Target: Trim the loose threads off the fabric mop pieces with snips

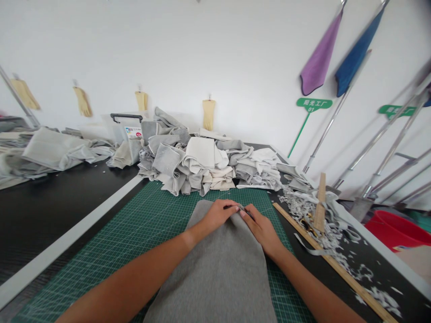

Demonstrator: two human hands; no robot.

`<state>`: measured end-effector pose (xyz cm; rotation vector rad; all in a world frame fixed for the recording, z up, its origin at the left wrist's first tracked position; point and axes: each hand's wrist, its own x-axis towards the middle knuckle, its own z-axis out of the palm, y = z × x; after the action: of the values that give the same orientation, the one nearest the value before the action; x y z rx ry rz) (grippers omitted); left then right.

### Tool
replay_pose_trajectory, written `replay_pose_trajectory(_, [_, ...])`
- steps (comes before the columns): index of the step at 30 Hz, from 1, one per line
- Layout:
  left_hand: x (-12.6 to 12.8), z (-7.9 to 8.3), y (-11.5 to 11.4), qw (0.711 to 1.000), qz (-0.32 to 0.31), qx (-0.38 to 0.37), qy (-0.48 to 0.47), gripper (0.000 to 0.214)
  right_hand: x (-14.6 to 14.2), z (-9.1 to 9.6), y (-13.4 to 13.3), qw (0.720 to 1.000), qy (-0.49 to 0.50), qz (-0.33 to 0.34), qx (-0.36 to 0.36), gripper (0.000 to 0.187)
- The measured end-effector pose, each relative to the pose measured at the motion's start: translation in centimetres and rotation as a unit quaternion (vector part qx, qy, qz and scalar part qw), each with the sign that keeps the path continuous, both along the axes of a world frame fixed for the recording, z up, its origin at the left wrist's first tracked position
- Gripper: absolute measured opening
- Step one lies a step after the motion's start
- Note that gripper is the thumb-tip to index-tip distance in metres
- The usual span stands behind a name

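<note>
Green cutting mat [111, 237] at 10 o'c, cloth stacks [202, 161] at 12. L hand [215, 215] has fingers closed on top edge of grey fabric [208, 273], lying on mat; small metal tool [244, 210] pinched btwn hands; R hand [261, 231] fingers closed too; wood ruler [336, 264], scraps [313, 215] at 2.

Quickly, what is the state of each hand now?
Left hand: closed on the grey cloth.
Right hand: closed, pinching a small metal tool.

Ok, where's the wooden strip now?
In the head view, the wooden strip lies lower right, just beside the green cutting mat, with gray fabric scraps heaped against it.
</note>
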<state>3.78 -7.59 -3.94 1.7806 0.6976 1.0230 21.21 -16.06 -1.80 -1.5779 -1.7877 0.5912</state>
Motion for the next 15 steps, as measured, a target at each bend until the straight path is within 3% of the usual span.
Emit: replay_pose_trajectory(15, [0.01, 0.00, -0.27, 1.000, 0.014, -0.007, 0.011, 0.026, -0.08, -0.11, 0.03, 1.000, -0.020, 0.006, 0.006, 0.032])
